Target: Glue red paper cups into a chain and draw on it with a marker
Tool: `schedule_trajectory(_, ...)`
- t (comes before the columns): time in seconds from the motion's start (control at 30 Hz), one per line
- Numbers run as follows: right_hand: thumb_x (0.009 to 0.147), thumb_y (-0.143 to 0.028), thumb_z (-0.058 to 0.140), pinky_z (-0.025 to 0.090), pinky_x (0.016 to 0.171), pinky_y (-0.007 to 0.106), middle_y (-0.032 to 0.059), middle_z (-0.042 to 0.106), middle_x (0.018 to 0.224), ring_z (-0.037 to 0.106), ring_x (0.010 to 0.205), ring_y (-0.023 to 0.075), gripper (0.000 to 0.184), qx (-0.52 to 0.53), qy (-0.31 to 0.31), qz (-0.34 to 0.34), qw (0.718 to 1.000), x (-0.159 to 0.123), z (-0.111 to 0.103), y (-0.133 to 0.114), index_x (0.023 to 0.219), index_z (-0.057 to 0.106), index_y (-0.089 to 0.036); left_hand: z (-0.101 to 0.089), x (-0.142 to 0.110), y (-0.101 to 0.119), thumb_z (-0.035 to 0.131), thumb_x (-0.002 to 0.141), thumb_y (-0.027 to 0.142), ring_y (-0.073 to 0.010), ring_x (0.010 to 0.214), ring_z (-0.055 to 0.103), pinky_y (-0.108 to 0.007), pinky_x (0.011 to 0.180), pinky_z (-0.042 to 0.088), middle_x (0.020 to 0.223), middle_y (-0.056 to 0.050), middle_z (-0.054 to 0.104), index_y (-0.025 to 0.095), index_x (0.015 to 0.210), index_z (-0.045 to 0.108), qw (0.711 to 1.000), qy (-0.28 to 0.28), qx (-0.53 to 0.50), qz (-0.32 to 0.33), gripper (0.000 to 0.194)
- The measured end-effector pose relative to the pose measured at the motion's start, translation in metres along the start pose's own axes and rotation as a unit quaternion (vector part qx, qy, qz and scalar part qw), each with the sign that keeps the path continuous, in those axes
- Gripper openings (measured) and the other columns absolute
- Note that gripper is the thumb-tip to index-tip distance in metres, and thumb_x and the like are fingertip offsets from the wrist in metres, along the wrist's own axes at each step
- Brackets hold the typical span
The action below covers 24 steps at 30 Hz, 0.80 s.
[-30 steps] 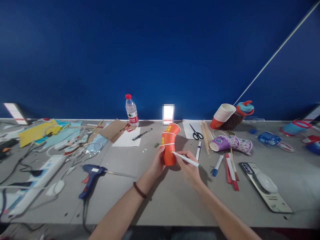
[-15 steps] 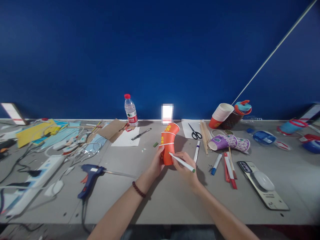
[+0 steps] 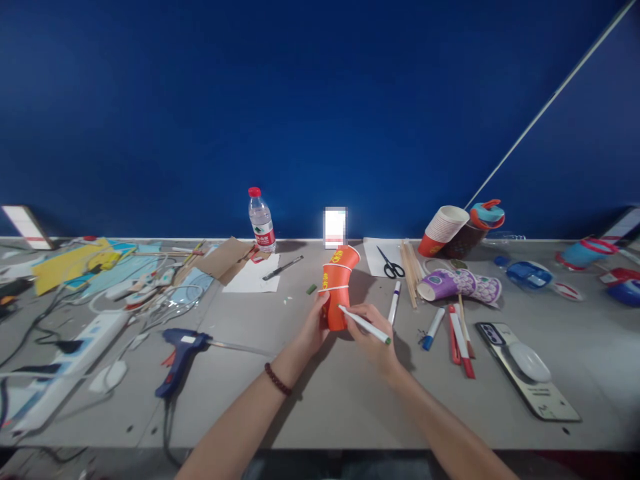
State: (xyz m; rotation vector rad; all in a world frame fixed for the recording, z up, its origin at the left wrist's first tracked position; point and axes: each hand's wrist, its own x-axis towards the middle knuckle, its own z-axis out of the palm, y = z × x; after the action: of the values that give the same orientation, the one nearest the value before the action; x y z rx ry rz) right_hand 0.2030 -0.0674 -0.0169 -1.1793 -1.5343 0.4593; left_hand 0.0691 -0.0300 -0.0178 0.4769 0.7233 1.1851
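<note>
three curved orange paper cups (image 3: 338, 288)

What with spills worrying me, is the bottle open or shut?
Shut: the bottle has its red cap on top; how tightly it is screwed, I cannot tell.

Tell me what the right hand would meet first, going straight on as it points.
The lowest orange cup, it seems: the white pen in the right hand has its tip at or very near it. Actual contact is unclear from this view.
</note>
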Motion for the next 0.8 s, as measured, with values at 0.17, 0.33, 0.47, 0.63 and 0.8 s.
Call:
schedule_trajectory(0.17,0.086,-0.025,0.061,0.053,0.068,0.032,0.0044,0.069,0.084,0.065,0.073,0.0184,0.007,-0.002,-0.003,-0.009,1.0,0.0003,0.0003,-0.0018,0.088,0.067,-0.022,-0.0013,0.0009,-0.0013,0.073,0.073,0.043,-0.0166,0.073,0.063,-0.028,0.07,0.049,0.082,-0.002,0.067,0.018,0.095,0.06,1.0,0.01,-0.004,0.006,0.035)
schedule_trajectory(0.33,0.087,-0.026,0.06,0.053,0.069,0.032,0.0045,0.069,0.084,0.065,0.076,0.0188,0.008,0.003,-0.008,-0.015,1.0,-0.0001,0.0005,-0.003,0.088,0.067,-0.022,-0.0028,0.0018,-0.0023,0.073,0.073,0.044,-0.0171,0.075,0.064,-0.028,0.07,0.048,0.084,-0.003,0.068,0.018,0.096,0.061,1.0,0.008,-0.006,-0.001,0.037)
schedule_trajectory(0.47,0.087,-0.026,0.06,0.052,0.069,0.031,0.0041,0.069,0.084,0.065,0.075,0.0183,0.007,0.001,-0.007,-0.008,1.0,-0.0008,0.0005,-0.0035,0.088,0.067,-0.022,-0.0034,0.0021,-0.0023,0.072,0.074,0.044,-0.0173,0.075,0.064,-0.028,0.069,0.049,0.083,-0.003,0.068,0.018,0.096,0.061,1.0,0.01,-0.003,0.001,0.036)
schedule_trajectory(0.63,0.086,-0.026,0.06,0.052,0.066,0.03,0.0041,0.068,0.084,0.064,0.073,0.0177,0.008,-0.002,0.005,0.015,1.0,-0.0015,-0.0002,-0.0037,0.088,0.067,-0.021,-0.004,0.0028,-0.0029,0.071,0.075,0.042,-0.0176,0.075,0.064,-0.028,0.069,0.049,0.084,-0.004,0.068,0.018,0.097,0.062,1.0,0.001,-0.007,-0.001,0.034)
schedule_trajectory(0.8,0.085,-0.028,0.06,0.052,0.064,0.03,0.0038,0.069,0.08,0.064,0.069,0.0175,0.009,-0.002,0.005,0.03,1.0,-0.0012,-0.0006,-0.0034,0.087,0.067,-0.021,-0.0051,0.0039,-0.004,0.072,0.074,0.042,-0.0178,0.075,0.065,-0.028,0.069,0.049,0.084,-0.004,0.069,0.017,0.098,0.062,1.0,0.001,-0.008,0.003,0.036)
